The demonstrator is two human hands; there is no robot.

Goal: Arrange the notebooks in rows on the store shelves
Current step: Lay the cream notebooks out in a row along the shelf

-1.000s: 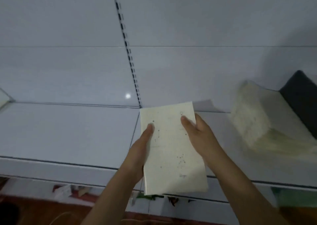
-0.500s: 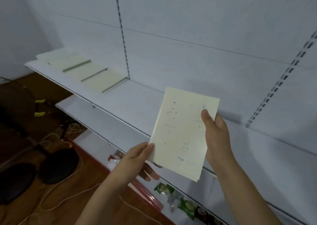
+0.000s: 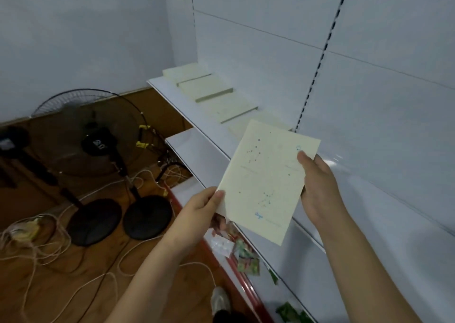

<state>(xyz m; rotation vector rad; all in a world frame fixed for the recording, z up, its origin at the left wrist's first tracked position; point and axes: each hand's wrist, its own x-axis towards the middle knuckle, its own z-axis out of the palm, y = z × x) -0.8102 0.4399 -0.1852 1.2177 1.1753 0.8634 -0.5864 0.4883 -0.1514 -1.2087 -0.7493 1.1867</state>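
A thin cream notebook (image 3: pixel 264 182) with small blue dot patterns is held in the air in front of the white shelf (image 3: pixel 357 194). My left hand (image 3: pixel 197 212) pinches its lower left edge. My right hand (image 3: pixel 317 189) grips its right edge, thumb on the cover. Further back on the same shelf, a row of cream notebooks (image 3: pixel 214 93) lies flat, side by side, reaching toward the left end.
A lower shelf (image 3: pixel 197 148) juts out below. On the wooden floor to the left stand two fans with round black bases (image 3: pixel 96 220) and tangled white cables (image 3: pixel 37 246). Small packets (image 3: pixel 243 256) lie by the red shelf base.
My view has swung left along the shelf, so the row of laid notebooks and the fans show. Both hands still hold the notebook; the left hand slid to its lower edge.
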